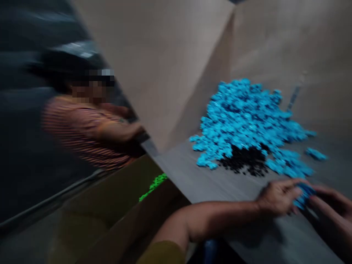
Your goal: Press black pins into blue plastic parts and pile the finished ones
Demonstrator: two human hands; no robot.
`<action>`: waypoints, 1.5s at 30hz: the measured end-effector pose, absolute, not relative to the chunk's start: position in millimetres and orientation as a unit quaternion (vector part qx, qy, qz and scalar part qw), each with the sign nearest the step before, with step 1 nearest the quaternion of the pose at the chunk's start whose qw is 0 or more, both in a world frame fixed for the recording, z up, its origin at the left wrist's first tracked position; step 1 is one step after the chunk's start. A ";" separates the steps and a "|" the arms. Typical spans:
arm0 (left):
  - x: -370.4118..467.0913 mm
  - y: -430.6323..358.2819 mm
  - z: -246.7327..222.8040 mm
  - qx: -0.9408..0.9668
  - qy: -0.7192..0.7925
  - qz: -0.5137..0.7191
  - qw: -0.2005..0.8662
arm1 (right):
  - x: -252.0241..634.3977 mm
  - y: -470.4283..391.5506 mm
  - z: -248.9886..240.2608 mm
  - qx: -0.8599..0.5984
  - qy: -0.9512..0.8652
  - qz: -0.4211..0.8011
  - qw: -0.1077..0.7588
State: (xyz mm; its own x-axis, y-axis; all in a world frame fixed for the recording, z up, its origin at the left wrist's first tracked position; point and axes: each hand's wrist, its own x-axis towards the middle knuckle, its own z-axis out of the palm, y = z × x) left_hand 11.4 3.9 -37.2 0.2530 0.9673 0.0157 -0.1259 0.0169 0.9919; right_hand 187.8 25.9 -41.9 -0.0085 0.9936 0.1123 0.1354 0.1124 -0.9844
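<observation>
My left hand pinches a small blue piece at the lower right, low over the table. From the other side, my right hand has its thumb and fingers on the same piece. Motion blur hides its exact shape. Just beyond my hands lies a large heap of bright blue pieces, which look like plastic. At its near edge is a small pile of little black parts.
Tall tan boards wall the table at the back and left. A thin pen-like stick rises behind the heap. Below the table's left edge, a box holds bright green pieces. A person in a striped shirt works beyond the left board.
</observation>
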 end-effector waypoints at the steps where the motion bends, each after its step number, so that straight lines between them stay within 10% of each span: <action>1: 10.3 1.5 -30.5 0.517 0.389 0.476 0.596 | 182.1 18.4 -30.1 -0.499 -0.567 0.429 0.496; 45: 7.1 12.5 -14.0 0.464 0.345 0.517 0.631 | 169.8 26.9 -18.0 -0.349 -0.632 0.413 0.555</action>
